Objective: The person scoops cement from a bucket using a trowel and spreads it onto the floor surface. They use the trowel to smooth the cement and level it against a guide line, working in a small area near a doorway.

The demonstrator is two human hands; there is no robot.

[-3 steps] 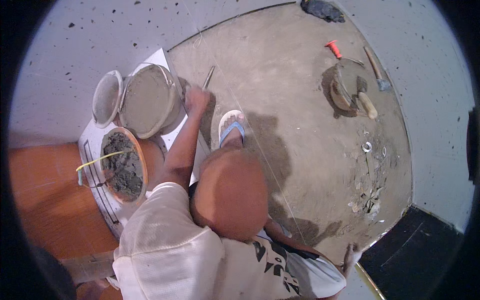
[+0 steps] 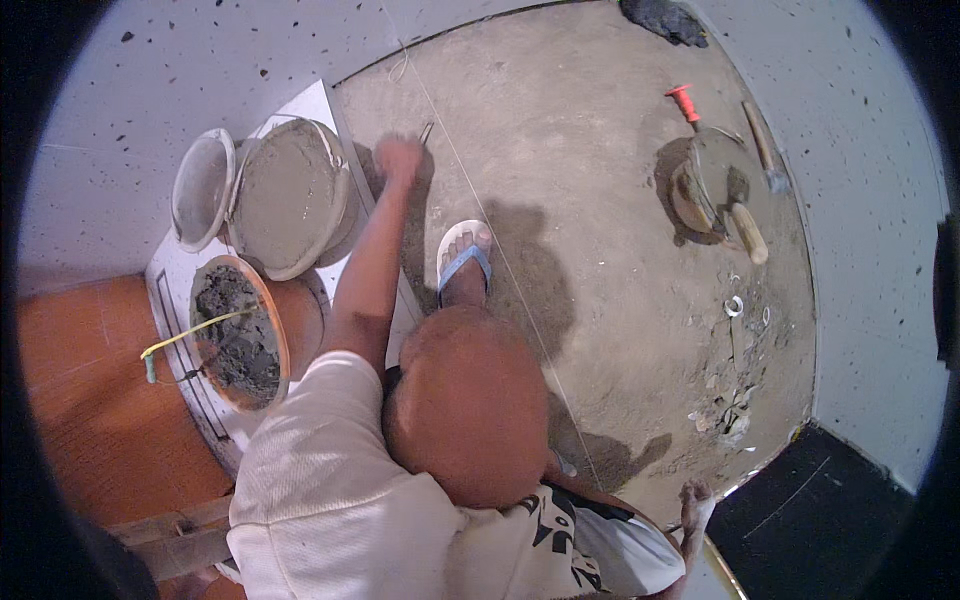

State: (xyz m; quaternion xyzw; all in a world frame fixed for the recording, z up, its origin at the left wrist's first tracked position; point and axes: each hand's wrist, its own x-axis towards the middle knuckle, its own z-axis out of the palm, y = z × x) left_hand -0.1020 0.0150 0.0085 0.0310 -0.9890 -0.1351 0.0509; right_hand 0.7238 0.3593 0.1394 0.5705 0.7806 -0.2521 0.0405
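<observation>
My left arm reaches forward, and my left hand [image 2: 398, 158] is closed around a thin, narrow metal tool [image 2: 427, 132]. Motion smears the hand, and the tool's exact kind cannot be made out. Just left of it stands a grey bucket [image 2: 285, 200] of smooth wet cement. Beside that are a smaller grey pail [image 2: 202, 190] and an orange bucket [image 2: 240, 335] of dark, lumpy mortar with a yellow-sleeved handle. At the lower right is my right hand [image 2: 694, 503], apart from any tool; its fingers are too small to read. A taut string [image 2: 520, 295] runs over the sandy floor.
My bent knee [image 2: 468, 405] and sandalled foot [image 2: 465, 258] occupy the middle. A white panel [image 2: 325, 105] lies beneath the buckets. Far right stand a mortar bucket [image 2: 690, 200], a red-handled tool [image 2: 683, 103] and a hammer [image 2: 765, 150]. Debris [image 2: 735, 415] lies nearer.
My left hand has moved slightly forward with the tool, and less of the tool shows past it. The whole view has shifted a little.
</observation>
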